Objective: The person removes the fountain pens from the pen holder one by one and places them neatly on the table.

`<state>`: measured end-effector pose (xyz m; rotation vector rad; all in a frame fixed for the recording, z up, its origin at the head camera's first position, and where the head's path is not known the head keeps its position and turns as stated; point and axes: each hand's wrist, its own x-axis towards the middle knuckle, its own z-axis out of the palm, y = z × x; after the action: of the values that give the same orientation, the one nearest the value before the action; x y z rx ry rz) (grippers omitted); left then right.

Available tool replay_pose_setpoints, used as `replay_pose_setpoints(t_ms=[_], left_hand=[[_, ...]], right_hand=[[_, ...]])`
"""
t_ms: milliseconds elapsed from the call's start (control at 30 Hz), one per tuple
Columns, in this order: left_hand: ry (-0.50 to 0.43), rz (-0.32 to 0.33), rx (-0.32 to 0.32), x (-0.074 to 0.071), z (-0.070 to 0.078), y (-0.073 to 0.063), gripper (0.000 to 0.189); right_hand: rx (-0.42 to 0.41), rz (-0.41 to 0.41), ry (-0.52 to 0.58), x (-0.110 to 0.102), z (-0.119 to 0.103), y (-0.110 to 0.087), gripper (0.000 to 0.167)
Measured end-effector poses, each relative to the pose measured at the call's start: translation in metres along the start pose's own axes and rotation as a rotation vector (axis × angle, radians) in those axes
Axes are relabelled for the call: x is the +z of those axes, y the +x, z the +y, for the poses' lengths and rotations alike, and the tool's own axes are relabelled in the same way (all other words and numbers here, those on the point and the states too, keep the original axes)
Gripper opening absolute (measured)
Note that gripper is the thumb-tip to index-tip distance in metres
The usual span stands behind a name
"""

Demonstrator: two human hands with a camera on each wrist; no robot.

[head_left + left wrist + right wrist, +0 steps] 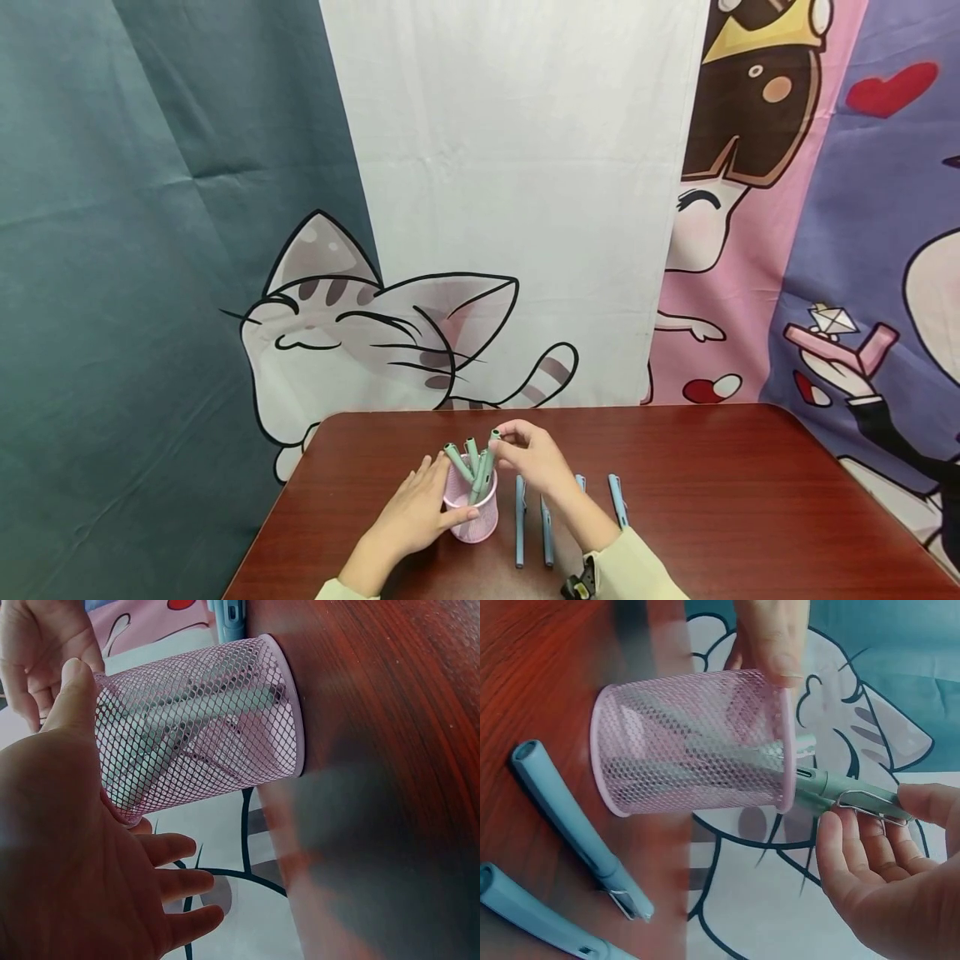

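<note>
A pink mesh pen holder (476, 527) stands upright on the table with several green pens (459, 463) leaning inside it. My left hand (411, 510) holds the holder at its rim, thumb on the near side and fingers along the left. In the left wrist view, the left hand's (82, 832) lower fingers stretch out past the mesh (202, 727). At the rim's right side my right hand (534, 457) pinches the upper end of a green pen (866, 799) between thumb and fingers, beside its metal clip. That pen's lower part is inside the holder, seen dimly through the mesh.
Several blue pens lie on the brown table (720, 475) right of the holder, among them one nearest it (520, 523), another beside it (547, 537) and one farther right (617, 498). The right forearm partly covers them. A cartoon-printed curtain (517, 208) hangs behind the table's far edge.
</note>
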<state>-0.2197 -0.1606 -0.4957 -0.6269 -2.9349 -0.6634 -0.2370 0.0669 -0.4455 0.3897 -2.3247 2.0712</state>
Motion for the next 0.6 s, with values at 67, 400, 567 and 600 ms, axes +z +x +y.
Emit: replay_pose_setpoints(t_ms=[67,400,567,600], left_hand=[[-0.003,0.004,0.002,0.0,0.0,0.0,0.106],[-0.001,0.003,0.001,0.0,0.0,-0.001,0.108],[-0.006,0.004,0.003,0.001,0.0,-0.001,0.109],[-0.007,0.004,0.004,0.001,0.0,-0.001,0.109]], right_hand=[[0.0,0.001,0.035,-0.002,-0.004,-0.001,0.028],[-0.032,0.016,0.082,-0.017,-0.015,-0.001,0.031],[-0.033,0.038,0.107,-0.023,-0.017,-0.001,0.029],[-0.037,0.04,0.119,-0.024,-0.017,-0.001,0.028]])
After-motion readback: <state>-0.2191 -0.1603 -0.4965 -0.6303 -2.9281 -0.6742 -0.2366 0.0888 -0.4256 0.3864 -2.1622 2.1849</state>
